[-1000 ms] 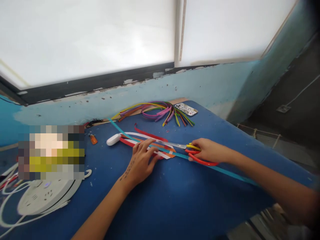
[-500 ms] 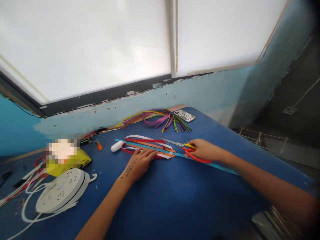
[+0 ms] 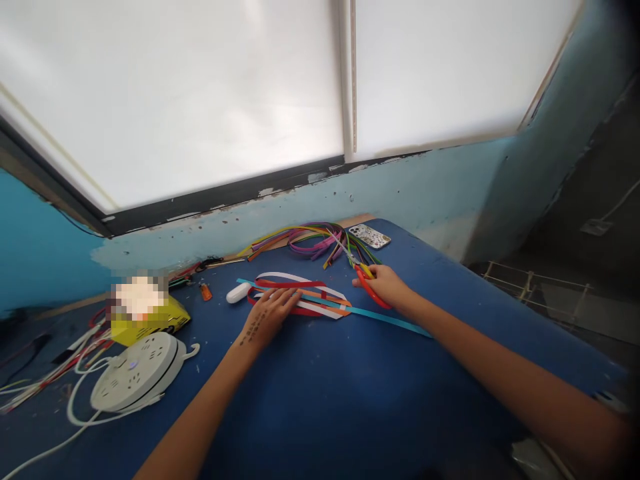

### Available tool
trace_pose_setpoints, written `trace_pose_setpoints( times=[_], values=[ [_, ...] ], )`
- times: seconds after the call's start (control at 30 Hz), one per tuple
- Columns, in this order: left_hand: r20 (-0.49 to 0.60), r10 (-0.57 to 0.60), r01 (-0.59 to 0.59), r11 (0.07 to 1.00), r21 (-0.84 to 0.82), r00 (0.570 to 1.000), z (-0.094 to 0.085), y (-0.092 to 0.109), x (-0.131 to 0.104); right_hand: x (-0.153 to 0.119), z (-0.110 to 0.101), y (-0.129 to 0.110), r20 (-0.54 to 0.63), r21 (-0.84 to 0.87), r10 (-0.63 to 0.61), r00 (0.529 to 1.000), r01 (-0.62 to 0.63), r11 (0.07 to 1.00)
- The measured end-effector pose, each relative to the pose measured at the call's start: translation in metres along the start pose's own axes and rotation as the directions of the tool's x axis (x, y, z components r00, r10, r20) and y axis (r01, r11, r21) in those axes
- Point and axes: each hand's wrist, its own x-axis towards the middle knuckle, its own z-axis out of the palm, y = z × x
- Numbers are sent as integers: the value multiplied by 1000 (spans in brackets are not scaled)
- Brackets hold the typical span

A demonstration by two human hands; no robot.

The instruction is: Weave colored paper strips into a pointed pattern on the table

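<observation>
The left hand (image 3: pixel 270 310) is lying palm down over the woven strips (image 3: pixel 336 307), its fingers stretching nearly straight and close together, pressing from above and not closing around anything. The woven end of the strips, in orange, white and red, is showing just beyond the fingertips, on the right-hand side. Through it a long turquoise strip (image 3: pixel 387 321) is running, its tail extending over the table (image 3: pixel 320 400) towards the right forearm.

The right hand (image 3: pixel 386 285) is holding the scissors (image 3: pixel 369 291), its fingers curling around the red and yellow plastic handles. The metal blades are pointing away from the person, overlapping in the view with the bundle of coloured strips (image 3: pixel 300 230); whether they are touching it, I cannot tell. Both forearms are reaching in from the lower corners, the left one slanting upward to the right, the right one upward to the left.

The strips are looking flat, thin and smooth, some curving into loops. Near these loops a rounded, glossy white case (image 3: pixel 237 293) is lying. The blue tabletop is showing small pale marks.
</observation>
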Motion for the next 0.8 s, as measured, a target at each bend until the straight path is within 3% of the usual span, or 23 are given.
trace_pose_setpoints(
  times=[0.23,0.43,0.53,0.63,0.73,0.8],
  values=[
    [105,-60,67,995,-69,993,7,-13,3,22,52,-2,-3,19,-4,1000,4,1000],
    [177,-89,113,985,-131,980,1,-12,7,23,47,7,27,-73,-84,996,85,994],
    [180,-104,135,977,-166,978,-14,-5,0,26,38,11,59,-89,-96,994,101,991],
    [188,-74,125,953,-274,979,-42,8,-8,29,33,13,87,-99,-93,992,102,990],
    [217,-111,164,955,-247,970,-69,24,-5,29,31,14,119,-109,-89,989,102,989],
    [128,-157,182,960,-213,979,-76,34,6,29,31,14,129,-108,-88,988,102,989]
  ],
)
